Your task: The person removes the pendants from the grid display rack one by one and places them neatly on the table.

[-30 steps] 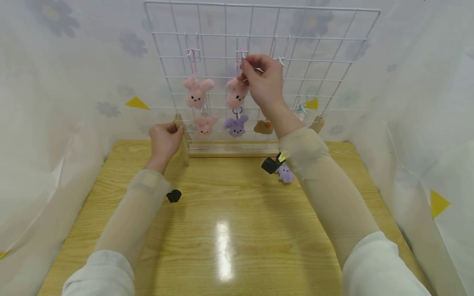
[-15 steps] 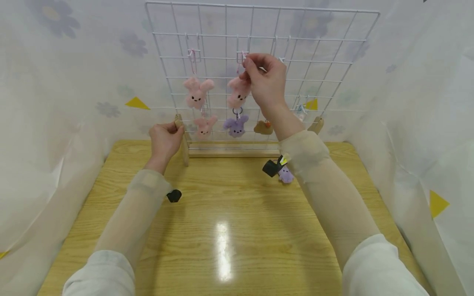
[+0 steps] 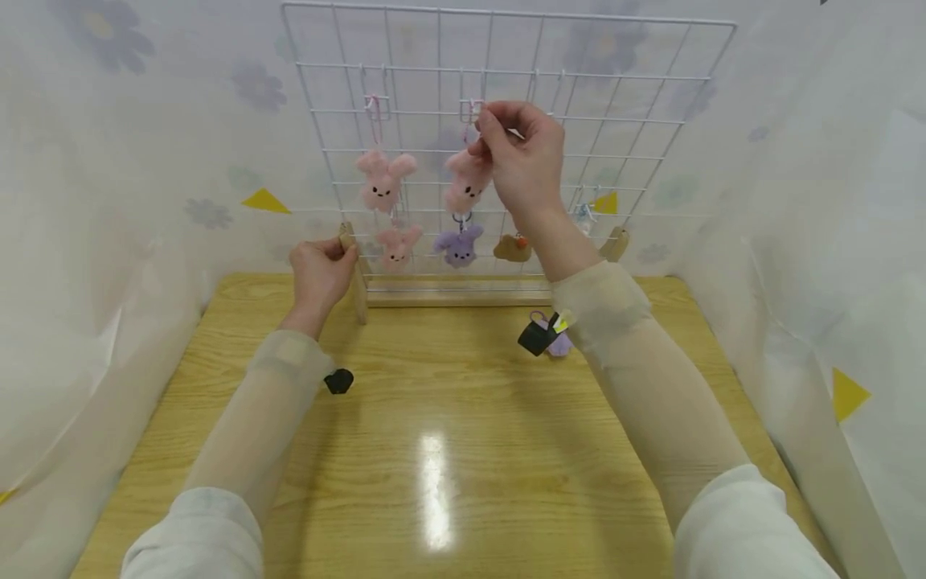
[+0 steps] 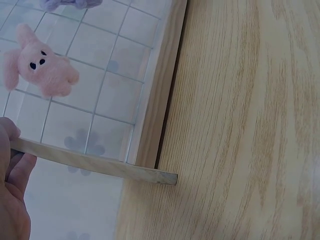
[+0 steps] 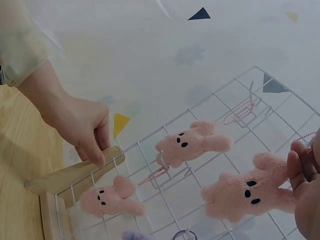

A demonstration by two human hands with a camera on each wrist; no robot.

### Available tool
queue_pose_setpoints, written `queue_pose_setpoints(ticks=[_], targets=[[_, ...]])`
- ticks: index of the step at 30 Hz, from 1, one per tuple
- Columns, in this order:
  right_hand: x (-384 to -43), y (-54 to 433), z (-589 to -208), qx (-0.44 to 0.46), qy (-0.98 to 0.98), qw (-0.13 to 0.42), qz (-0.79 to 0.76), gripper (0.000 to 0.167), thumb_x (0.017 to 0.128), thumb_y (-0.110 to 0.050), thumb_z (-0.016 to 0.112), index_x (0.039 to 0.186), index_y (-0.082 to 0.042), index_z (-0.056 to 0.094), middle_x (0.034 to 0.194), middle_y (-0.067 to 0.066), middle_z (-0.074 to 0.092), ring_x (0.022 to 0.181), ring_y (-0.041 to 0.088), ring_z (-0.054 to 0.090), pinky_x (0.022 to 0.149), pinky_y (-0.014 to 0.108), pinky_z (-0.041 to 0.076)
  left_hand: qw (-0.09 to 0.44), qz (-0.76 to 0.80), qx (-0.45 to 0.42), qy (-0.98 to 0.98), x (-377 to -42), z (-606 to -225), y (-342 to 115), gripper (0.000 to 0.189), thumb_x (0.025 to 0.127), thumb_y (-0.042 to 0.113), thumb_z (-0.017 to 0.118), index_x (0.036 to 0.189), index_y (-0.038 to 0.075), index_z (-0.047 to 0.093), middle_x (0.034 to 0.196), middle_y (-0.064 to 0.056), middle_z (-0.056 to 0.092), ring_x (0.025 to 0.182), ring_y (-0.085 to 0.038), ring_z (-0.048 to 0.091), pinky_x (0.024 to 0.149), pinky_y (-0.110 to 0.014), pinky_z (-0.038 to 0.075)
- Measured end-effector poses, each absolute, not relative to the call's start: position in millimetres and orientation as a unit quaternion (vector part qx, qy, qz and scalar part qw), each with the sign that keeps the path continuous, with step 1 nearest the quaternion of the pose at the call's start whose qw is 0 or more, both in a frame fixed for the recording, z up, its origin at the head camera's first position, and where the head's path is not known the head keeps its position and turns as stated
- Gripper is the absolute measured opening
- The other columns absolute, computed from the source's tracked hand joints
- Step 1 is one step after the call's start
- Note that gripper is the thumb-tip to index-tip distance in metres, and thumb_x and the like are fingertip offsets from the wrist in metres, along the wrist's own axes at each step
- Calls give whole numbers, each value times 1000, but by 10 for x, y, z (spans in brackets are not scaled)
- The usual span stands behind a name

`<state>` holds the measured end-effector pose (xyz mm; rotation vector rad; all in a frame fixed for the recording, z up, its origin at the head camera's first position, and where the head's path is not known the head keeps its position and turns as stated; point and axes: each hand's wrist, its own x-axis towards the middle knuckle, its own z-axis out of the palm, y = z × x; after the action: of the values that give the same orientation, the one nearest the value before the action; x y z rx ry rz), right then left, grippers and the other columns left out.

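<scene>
My left hand [image 3: 321, 277] grips the wooden side leg [image 3: 354, 281] of a stand that bears a white wire grid [image 3: 506, 75]; the left wrist view shows fingers on both sides of that leg [image 4: 95, 162]. My right hand [image 3: 531, 161] pinches the pink chain of a plush bunny keychain [image 3: 465, 186] just below a white hook [image 3: 472, 107] on the grid. In the right wrist view this bunny [image 5: 245, 195] lies against the fingertips [image 5: 302, 172]. The hand hides the bunny's right edge and part of the chain; whether the chain sits on the hook is unclear.
More plush keychains hang on the grid: two pink ones [image 3: 381, 183], a purple one [image 3: 459, 246] and a brown one [image 3: 512, 248]. A small bluish item [image 3: 583, 215] hangs at the right. Another purple plush [image 3: 559, 346] lies on the wooden table [image 3: 362, 466], partly behind the black wrist camera.
My right hand has shifted slightly right, and the pinched bunny has swung a little that way. The black wrist camera covers more of the purple plush on the table. My left hand stays put.
</scene>
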<state>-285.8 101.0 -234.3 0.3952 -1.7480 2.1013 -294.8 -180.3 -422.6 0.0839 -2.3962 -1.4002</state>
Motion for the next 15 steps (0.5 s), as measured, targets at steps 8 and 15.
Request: queue_pose_setpoints(ticks=[8,15], targets=[[-2668,1122,-2370,146,-666,168,712,12,103,0,68,93,-5,72,93,14,69,75,21,66,71,26,58,176,-496,35,-850,-2911,-4224,-1792,26,104,19,69,112,-2,81,99,-20,78,82,-20,73,64,-16,52],[-2521,1253,-2445,148,-686,143,698,11,101,1,66,91,0,71,86,14,67,71,19,61,62,23,53,183,-494,34,-849,-2905,-4211,-1785,24,103,19,69,112,0,82,98,-19,79,81,-19,74,64,-17,53]])
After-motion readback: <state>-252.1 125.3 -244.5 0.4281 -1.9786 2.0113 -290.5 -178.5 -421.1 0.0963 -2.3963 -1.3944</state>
